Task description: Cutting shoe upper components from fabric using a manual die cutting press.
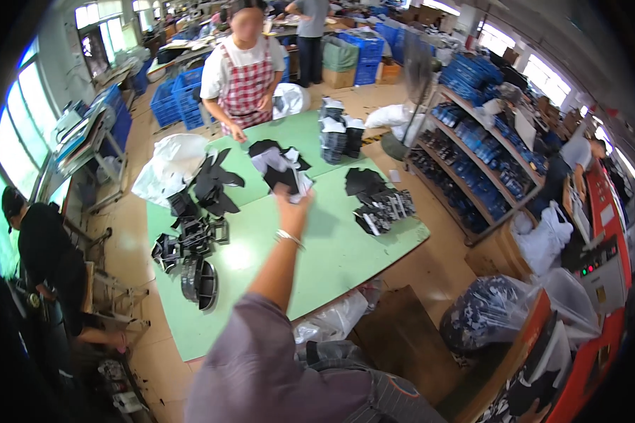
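Green tabletop (331,261) is lying beneath the left hand (293,209); its arm (275,271) is pointing straight ahead, grey-and-black pieces (271,161) are lying right in front, and blur is hiding whether it is grasping any. Well to its right, the right hand (536,412) is touching dark cloth (523,389), grip unclear.

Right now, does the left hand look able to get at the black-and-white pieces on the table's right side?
Probably yes: the left hand is stretched over the green table, and only bare tabletop seems to lie between it and the black-and-white pieces.
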`<state>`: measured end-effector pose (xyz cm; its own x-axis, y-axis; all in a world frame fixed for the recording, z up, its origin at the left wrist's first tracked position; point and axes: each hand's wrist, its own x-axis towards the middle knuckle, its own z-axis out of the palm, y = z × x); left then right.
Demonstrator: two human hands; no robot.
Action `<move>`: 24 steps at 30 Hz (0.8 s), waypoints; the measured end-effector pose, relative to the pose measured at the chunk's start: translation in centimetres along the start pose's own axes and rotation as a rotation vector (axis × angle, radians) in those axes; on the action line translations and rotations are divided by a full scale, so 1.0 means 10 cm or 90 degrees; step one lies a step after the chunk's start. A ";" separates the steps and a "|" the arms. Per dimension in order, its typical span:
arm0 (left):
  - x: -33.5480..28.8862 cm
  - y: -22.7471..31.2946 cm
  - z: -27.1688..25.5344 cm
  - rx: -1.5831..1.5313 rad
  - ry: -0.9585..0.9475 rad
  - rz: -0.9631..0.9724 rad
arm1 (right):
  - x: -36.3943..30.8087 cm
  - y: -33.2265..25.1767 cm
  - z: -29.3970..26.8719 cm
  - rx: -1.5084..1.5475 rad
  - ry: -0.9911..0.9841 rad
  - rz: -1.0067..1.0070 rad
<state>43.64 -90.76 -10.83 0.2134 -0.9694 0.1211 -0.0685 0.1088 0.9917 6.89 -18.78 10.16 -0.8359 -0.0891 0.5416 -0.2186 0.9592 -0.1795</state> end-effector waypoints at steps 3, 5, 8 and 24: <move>-1.24 -0.05 0.37 -0.205 -0.495 -0.358 | -0.24 -1.07 0.51 0.192 -0.149 -0.044; -1.84 0.25 0.48 -0.209 -0.756 -0.375 | -0.43 -1.64 0.92 0.371 -0.349 -0.105; -2.41 0.50 0.57 -0.366 -0.941 -0.315 | -1.10 -3.08 0.83 0.691 -0.520 -0.132; 0.52 -0.26 0.07 -0.179 -0.113 -0.155 | -1.52 -2.58 0.96 0.531 -0.714 0.005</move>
<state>44.21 -96.23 -12.79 0.0180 -0.9945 -0.1032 0.2382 -0.0959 0.9665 20.41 -44.72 -1.35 -0.7048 -0.6286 -0.3287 -0.1120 0.5561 -0.8235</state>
